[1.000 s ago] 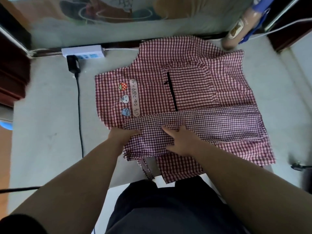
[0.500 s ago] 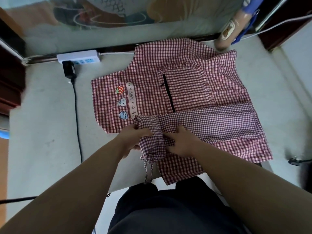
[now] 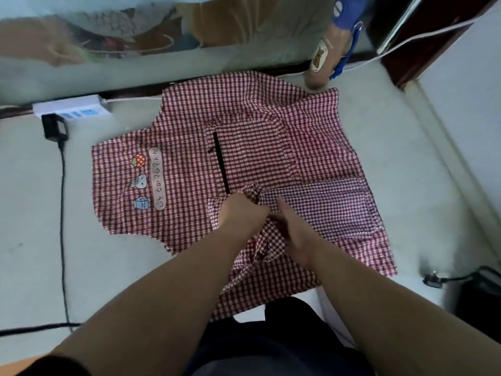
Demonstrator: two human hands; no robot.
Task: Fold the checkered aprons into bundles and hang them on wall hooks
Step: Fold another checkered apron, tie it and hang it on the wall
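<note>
Checkered apron point(image 3: 257, 147): spread mid-table, hem overhanging near edge. Soft, light, limp; best taken at bunched strip.
Left hand point(image 3: 241, 213): grip clenched on bunch.
Right hand point(image 3: 295, 232): grip pinching same bunch.
Table point(image 3: 406, 164): room toward right edge.
Power strip point(image 3: 71, 109), cable point(image 3: 62, 213): left side.

Left hand point(image 3: 242, 213) clenched; right hand point(image 3: 294, 234) curled, thumb out.
</note>
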